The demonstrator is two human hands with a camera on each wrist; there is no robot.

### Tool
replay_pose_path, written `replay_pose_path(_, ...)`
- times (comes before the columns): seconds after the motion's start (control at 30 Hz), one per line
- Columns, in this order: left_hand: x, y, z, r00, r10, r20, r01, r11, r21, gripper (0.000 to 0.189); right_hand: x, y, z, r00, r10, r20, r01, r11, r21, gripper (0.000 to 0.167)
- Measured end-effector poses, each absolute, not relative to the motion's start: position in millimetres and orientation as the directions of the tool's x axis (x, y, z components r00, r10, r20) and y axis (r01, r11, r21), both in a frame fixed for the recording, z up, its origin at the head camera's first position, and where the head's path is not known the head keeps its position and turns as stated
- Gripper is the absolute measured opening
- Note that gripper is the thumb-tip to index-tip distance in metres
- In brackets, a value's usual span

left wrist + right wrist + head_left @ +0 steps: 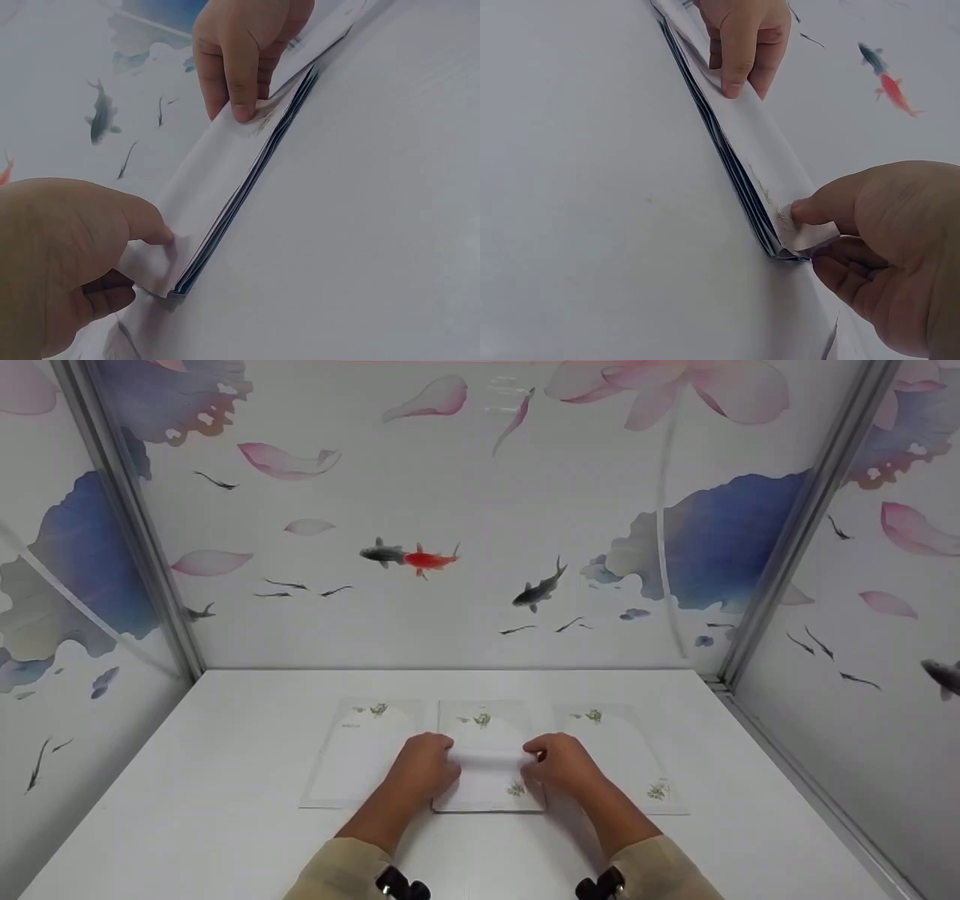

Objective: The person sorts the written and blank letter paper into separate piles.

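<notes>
In the head view, a white stack of paper-like sheets [480, 787] with small green plant prints lies in the middle of the white table. My left hand [426, 769] pinches its left edge between thumb and fingers. On the opposite side, my right hand [564, 765] pinches the right edge near a plant print. The white top layer [206, 184] bulges upward between the hands in the left wrist view. Several thin dark-edged layers [724, 142] show along the near side in the right wrist view. Curled fingers are partly hidden under the top layer.
One flat printed sheet [352, 769] lies to the left of the stack, and another printed sheet [619, 757] lies to the right. Walls [465, 630] painted with fish and petals enclose the table [187, 810] at the back and both sides.
</notes>
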State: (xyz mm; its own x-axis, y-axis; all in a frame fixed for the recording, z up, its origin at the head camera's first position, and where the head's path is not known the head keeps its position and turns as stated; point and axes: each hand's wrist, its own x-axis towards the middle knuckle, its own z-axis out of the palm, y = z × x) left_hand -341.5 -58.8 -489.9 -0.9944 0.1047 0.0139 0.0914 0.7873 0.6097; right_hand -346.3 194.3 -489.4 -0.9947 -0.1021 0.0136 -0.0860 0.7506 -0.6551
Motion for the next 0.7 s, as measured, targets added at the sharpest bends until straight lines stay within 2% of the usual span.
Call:
replay_pose_path(0.43,-341.8,-55.5,-488.6,-0.998,0.068,0.018,0.065,0.781,0.622,0.047,-345.4,191.1,-488.4,-1.0,-0.023,-0.011,-0.008,0.702,-0.712,0.026)
replay_pose_path(0.7,-345.2,-54.9,-489.3,-0.995,-0.032,0.094,0.043,0.713,0.7,0.053,-344.9,188.0,-485.2,-0.992,0.112,-0.06,0.114,0.568,-0.815,0.043)
